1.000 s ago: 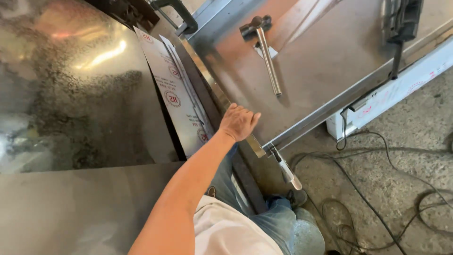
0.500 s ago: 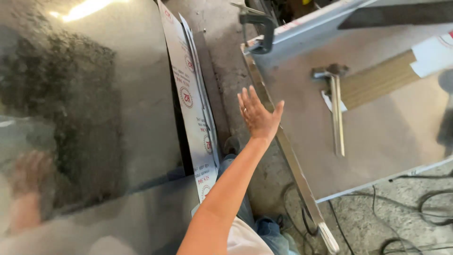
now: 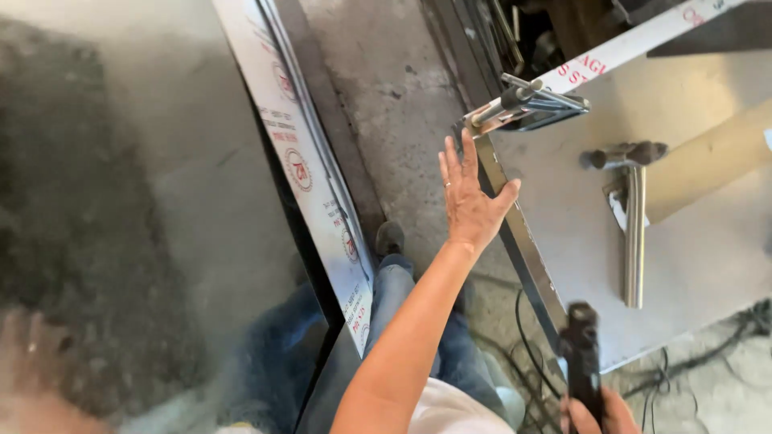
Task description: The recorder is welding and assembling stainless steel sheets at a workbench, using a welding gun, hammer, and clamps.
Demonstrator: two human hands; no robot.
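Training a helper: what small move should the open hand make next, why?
Probably press the left hand onto the metal strip to steady it: it hovers open at the strip's edge, a clamp holds the far end, the right hand grips a dark tool.

Your left hand (image 3: pixel 470 205) spread flat, fingers toward 12 o'clock, on the edge of the grey metal sheet (image 3: pixel 691 265) | sheet lies flat at 3 o'clock | your right hand (image 3: pixel 599 414) at 5 o'clock grips an upright black tool handle (image 3: pixel 583 358)
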